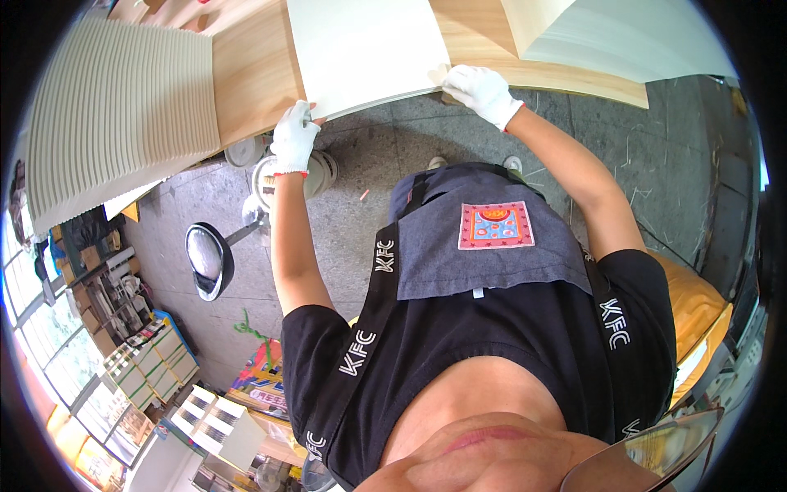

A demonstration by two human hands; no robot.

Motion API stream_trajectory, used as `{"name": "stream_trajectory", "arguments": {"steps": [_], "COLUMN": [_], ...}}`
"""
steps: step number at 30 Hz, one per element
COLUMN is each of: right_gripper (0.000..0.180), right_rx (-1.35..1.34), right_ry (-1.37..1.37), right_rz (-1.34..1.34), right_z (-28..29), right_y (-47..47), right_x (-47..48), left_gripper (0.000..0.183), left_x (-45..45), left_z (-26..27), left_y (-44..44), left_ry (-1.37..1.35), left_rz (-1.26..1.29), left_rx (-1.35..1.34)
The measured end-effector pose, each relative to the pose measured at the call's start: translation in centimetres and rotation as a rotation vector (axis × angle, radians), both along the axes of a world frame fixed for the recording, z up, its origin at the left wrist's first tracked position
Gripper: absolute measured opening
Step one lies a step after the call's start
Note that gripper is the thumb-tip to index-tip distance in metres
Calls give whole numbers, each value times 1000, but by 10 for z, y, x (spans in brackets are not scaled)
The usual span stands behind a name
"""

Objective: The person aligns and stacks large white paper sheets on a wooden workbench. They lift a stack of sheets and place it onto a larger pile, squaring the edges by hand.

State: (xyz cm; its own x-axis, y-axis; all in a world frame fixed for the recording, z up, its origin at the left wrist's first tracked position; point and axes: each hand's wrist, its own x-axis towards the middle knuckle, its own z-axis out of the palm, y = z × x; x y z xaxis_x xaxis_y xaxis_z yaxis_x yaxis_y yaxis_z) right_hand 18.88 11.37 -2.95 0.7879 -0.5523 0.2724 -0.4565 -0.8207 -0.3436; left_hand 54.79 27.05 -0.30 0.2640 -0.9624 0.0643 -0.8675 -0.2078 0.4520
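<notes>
A thin stack of white sheets (372,49) lies on a wood-grain tabletop (255,80), its layered near edge at the table's front. My left hand (295,136), in a white knitted glove with bare fingertips, is at the stack's near left corner; whether its fingers close on the sheets is unclear. My right hand (482,95), in a similar white glove, has its fingers curled on the near right corner, pinching the edge of the sheets.
A long fanned pile of cream sheets (123,117) stands at the left. A large pale sheet (627,40) rises at the right. Below the table are white buckets (264,181); a round black-rimmed object (209,261) stands nearby. Bundled stacks (154,363) sit lower left.
</notes>
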Motion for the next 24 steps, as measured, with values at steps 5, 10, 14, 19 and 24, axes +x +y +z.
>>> {"name": "stream_trajectory", "arguments": {"steps": [5, 10, 14, 19, 24], "right_gripper": [14, 14, 13, 30, 39], "right_rx": [-46, -33, -50, -72, -82], "right_ry": [-47, -129, -140, -98, 17], "right_rz": [24, 20, 32, 34, -8], "right_z": [-7, -8, -7, 21, 11], "right_y": [-2, -1, 3, 23, 33], "right_x": [-2, 3, -2, -10, -13], "left_gripper": [28, 28, 31, 31, 33], "left_x": [-1, 4, -3, -14, -11], "left_z": [1, -3, 7, 12, 5], "left_y": [0, 1, 1, 4, 7], "left_ry": [-7, -20, -16, 44, -4], "left_rz": [-31, -51, -28, 54, 60], "left_rx": [-6, 6, 58, 49, 42]}}
